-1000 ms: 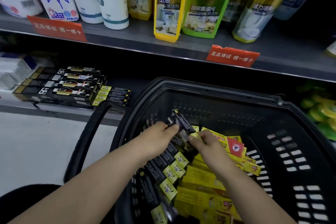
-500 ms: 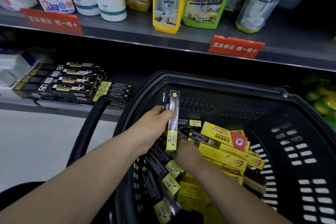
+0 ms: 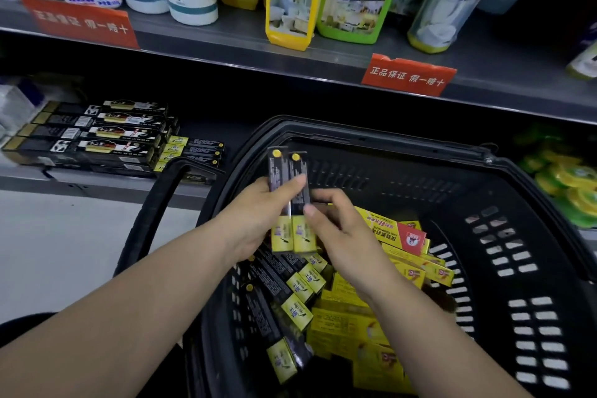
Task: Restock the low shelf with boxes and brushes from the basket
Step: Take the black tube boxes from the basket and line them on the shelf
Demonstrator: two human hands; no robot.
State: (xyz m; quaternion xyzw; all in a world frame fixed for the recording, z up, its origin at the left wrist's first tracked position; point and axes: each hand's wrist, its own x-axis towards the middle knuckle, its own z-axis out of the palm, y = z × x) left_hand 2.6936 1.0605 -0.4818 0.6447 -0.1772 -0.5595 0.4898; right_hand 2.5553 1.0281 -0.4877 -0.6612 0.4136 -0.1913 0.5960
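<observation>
**Two slim packs held upright over the basket**

The upper shelf point(image 3: 226, 42) carries cleaner bottles and two red tags point(image 3: 408, 74) on its front edge. Below it, the black basket point(image 3: 371, 136) sits right in front of the low shelf point(image 3: 97, 184), with its handle folded down to the left.

On the low shelf, four long black boxes point(image 3: 87, 132) show side by side, long axes running left to right. Just to their right lie four small shelf packs point(image 3: 193, 150), yellow ends to the left.

The basket holds a heap of yellow boxes point(image 3: 397, 233), too jumbled to count. At least five loose packs point(image 3: 290, 281) lie slanted beside them.

The left hand point(image 3: 255, 220) has its grip clamped on two slim packs point(image 3: 289, 178), thumb across both fronts. They stand side by side above the basket, long axes vertical, black ends with yellow dots up and yellow ends down. The right hand point(image 3: 342, 233) pinches the right-hand pack.
</observation>
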